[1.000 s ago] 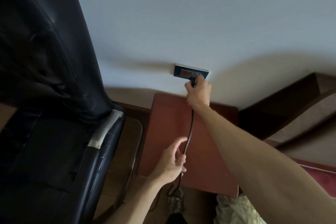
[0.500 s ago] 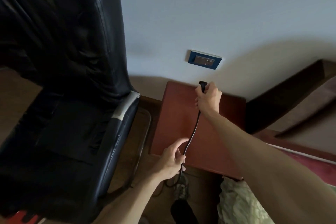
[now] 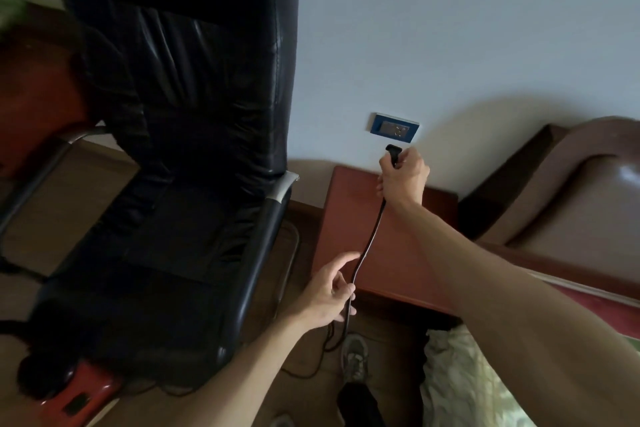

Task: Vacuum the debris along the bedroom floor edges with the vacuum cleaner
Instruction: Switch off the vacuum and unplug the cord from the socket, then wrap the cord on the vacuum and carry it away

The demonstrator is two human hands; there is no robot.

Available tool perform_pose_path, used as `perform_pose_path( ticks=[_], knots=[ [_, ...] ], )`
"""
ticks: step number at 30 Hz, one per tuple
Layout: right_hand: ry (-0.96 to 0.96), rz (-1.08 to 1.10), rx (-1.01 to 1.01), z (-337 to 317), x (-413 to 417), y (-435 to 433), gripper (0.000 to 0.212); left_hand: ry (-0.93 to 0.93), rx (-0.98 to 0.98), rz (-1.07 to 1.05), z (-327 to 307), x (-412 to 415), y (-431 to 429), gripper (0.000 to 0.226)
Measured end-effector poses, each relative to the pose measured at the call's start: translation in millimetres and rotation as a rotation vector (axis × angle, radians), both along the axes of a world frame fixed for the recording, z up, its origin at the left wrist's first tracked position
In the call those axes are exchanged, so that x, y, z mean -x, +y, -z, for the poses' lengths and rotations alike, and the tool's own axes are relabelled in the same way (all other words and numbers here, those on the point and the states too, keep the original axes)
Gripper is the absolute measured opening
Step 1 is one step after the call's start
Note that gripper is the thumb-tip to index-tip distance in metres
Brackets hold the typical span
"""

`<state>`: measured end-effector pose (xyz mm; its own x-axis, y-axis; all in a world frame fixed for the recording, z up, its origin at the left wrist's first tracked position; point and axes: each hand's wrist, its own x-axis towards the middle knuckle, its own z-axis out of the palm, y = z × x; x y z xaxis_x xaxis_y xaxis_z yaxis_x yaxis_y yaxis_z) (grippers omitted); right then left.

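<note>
At the foot of a pale bedroom wall, a person's right hand (image 3: 403, 180) grips a black plug (image 3: 393, 151), fingers curled tight round its neck. The plug hangs in the air just below a blue wall socket (image 3: 394, 127), not touching it. A second ago the same hand held the plug against the socket; it has since come out and dropped a little, and the socket's holes now show bare.

A black cord (image 3: 369, 246) runs down from the plug, across a reddish wooden counter (image 3: 346, 211), into the left hand (image 3: 329, 295). There the fingers curl loosely round the cord with the thumb stretched out. Below that hand the cord falls to the wooden floor (image 3: 311, 350), beside a grey shoe (image 3: 353, 354).

With the power cut, vacuuming from this socket looks finished or paused. The cord is probably about to be gathered up or moved to another outlet.

A black leather chair (image 3: 173, 184) fills the left of the view. Under its front corner, at lower left, sits a red and black machine (image 3: 83, 388), most likely the vacuum cleaner, well away from both hands. A bed with a brown headboard (image 3: 571, 201) stands to the right.

No bin, box or basket is in view, and what the machine's dust chamber holds cannot be seen
</note>
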<state>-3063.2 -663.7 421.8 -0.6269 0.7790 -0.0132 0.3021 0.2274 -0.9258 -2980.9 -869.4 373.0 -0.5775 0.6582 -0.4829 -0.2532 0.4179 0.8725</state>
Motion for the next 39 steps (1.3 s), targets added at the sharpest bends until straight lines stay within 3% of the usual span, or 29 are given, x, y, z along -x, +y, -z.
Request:
perform_pose_path(
  ticks=[15,39],
  knots=[
    [0.124,-0.21,0.007,-156.2,-38.3,-109.9,0.022,0.195,-0.016,-0.191,-111.2,-55.5,-84.5,0.058],
    [0.228,-0.705,-0.01,-277.8,-169.8,-244.0,0.014,0.334,0.105,-0.588,-215.2,-224.9,-192.6,0.051]
  ],
)
